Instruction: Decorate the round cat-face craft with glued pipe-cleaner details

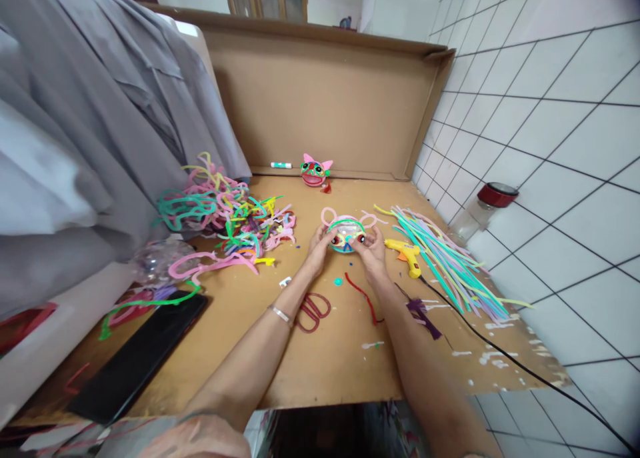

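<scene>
Between both hands sits a small round animal-face craft (349,226) with pink pipe-cleaner loops for ears, a green arc and dark eyes. My left hand (319,250) grips its left edge, thumb near one eye. On the opposite edge, my right hand (373,250) holds it the same way. Just right of that hand lies a yellow glue gun (407,255). Red-handled scissors (313,311) rest by my left forearm, partly covered by it. A red pipe cleaner (361,297) and a small teal disc (339,282) lie below the craft.
Straight pipe cleaners (445,261) lie at right near a glass jar (483,211). A tangled heap of pipe cleaners (235,211) spreads at left, above a black phone-like slab (143,355). A finished cat face (315,170) and a marker (281,165) stand by the cardboard wall (320,98). A black cord (505,355) crosses the right side.
</scene>
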Available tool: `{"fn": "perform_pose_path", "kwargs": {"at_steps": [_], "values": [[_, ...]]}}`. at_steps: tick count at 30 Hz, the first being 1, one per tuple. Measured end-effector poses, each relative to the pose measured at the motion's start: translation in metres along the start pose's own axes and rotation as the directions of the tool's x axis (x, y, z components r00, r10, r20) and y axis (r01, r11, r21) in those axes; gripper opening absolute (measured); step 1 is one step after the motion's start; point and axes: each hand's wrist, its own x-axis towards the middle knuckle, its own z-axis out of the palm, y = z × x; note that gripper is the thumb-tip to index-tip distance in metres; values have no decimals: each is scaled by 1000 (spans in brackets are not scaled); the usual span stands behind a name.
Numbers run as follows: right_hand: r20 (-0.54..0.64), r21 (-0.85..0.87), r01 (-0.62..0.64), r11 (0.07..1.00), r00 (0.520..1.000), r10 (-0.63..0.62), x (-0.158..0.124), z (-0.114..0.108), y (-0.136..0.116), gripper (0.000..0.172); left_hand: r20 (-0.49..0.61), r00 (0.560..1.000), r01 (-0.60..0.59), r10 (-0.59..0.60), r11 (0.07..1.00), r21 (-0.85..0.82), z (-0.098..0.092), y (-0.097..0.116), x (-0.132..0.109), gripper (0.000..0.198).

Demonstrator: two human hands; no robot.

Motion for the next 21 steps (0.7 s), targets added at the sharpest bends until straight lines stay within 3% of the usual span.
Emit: {"fn": "perform_pose_path", "kwargs": {"at_steps": [11,13,15,16,18,21], "values": [[8,-6,2,1000,1000,-2,0,0,-1,97,-155,986,-56,67,996,73,2,-2,-5,31],[8,-6,7,1000,1000,-7,1,-1,1,97,-247,956,-104,155,973,208,0,-2,-8,22],[12,-7,7,1000,1000,-7,2,-2,2,97,-301,891,-194,342,882,429,-2,2,-13,13],[12,-7,9,1000,1000,-9,3,-2,3,97,-274,849,-251,452,801,543,-2,4,-16,9],[0,-9,18,1000,1000,-18,3,-1,5,97,-103,783,-377,614,600,706,0,10,-23,7],[-21,4,38,999,999,-38,2,1,7,96,180,756,-495,629,369,787,6,15,-31,12]]}}
